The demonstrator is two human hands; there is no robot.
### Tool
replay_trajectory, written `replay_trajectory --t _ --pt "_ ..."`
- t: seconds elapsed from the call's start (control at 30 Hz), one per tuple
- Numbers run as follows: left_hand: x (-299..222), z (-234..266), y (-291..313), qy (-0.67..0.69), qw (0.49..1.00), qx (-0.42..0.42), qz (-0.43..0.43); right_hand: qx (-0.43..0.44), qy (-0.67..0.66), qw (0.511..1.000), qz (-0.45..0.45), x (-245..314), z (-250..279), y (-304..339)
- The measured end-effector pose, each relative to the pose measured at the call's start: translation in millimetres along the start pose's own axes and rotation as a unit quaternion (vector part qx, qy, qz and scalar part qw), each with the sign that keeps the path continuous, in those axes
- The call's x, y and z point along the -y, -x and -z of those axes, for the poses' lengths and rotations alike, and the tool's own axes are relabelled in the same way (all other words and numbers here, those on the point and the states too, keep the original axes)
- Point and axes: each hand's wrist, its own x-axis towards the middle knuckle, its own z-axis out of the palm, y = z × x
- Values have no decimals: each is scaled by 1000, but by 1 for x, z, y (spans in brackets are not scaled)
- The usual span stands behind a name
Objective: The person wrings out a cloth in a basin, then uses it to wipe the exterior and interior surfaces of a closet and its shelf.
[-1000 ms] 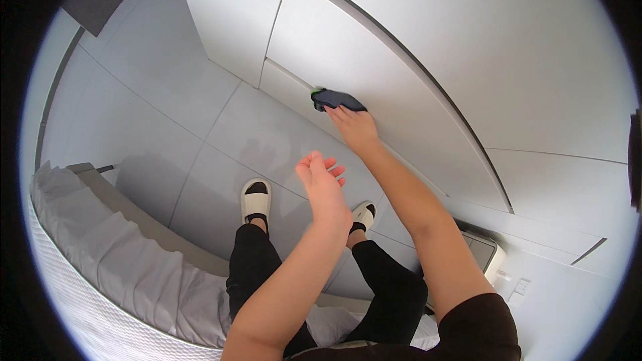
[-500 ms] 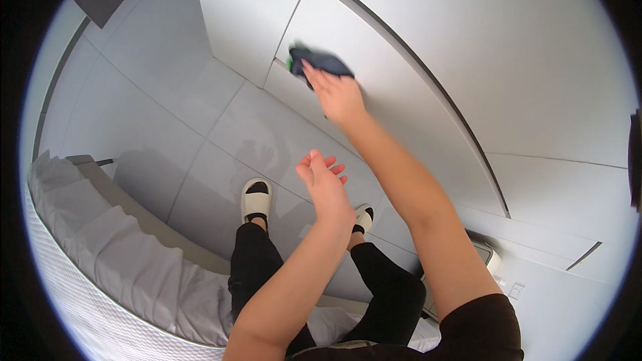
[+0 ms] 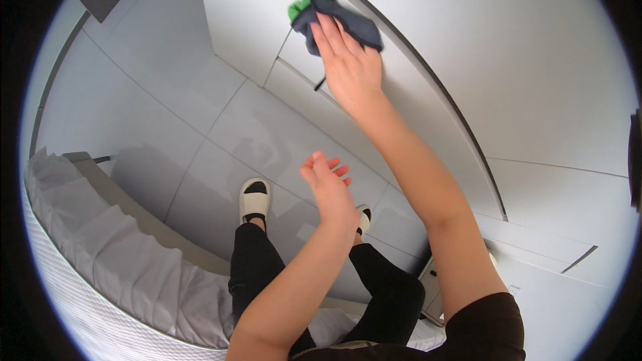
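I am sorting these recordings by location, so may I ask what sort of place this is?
Probably a bedroom: there is what looks like a bed, with gathered grey cloth along its side; white cabinet fronts stand opposite, and pale slippers are worn.

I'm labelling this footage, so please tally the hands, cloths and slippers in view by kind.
Hands: 2 (left hand, right hand)
Grey-and-green cloth: 1
Cream slippers: 2, one partly hidden
Total: 5
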Motion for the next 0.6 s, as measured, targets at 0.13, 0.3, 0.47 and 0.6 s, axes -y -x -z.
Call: replay_trajectory --t 0.13,0.3,0.47,0.6 --pt "-6 2 -2 6 999 -30 -14 35 27 999 30 13 -11 -12" --pt "-9 -1 -1 11 999 -31 -22 94 -65 990 80 23 -82 51" --pt "-6 0 -4 7 999 -29 -13 63 -131 988 56 27 -96 102" --pt "-7 0 -3 7 1000 -24 -3 133 -101 985 33 19 -63 98"
